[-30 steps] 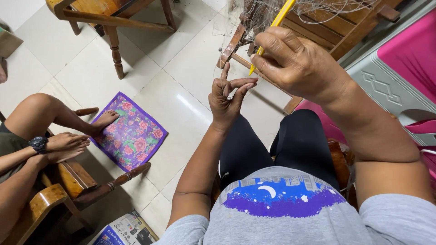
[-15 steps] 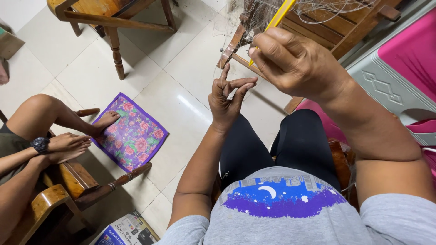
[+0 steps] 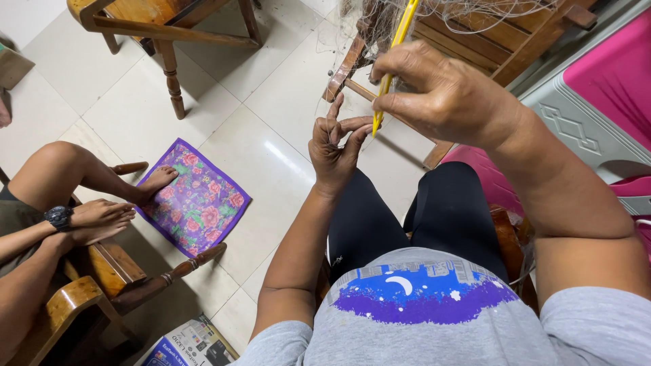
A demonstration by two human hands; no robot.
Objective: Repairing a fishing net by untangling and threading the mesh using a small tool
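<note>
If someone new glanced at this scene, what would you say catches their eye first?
Most likely the right hand at the upper middle, pinching a slim yellow netting needle that runs up into the fine fishing net draped over a wooden chair. Just below it, the left hand pinches its fingertips together close to the needle's tip. At lower left, a purple floral mat lies on the pale tiled floor under another person's foot.

Around the one floral purple mat point(image 3: 193, 198) on the tiled floor stand three wooden chairs point(image 3: 169, 27), with one yellow netting needle point(image 3: 392, 68), one fishing net point(image 3: 468, 8) and one wristwatch point(image 3: 59, 217) nearby.
</note>
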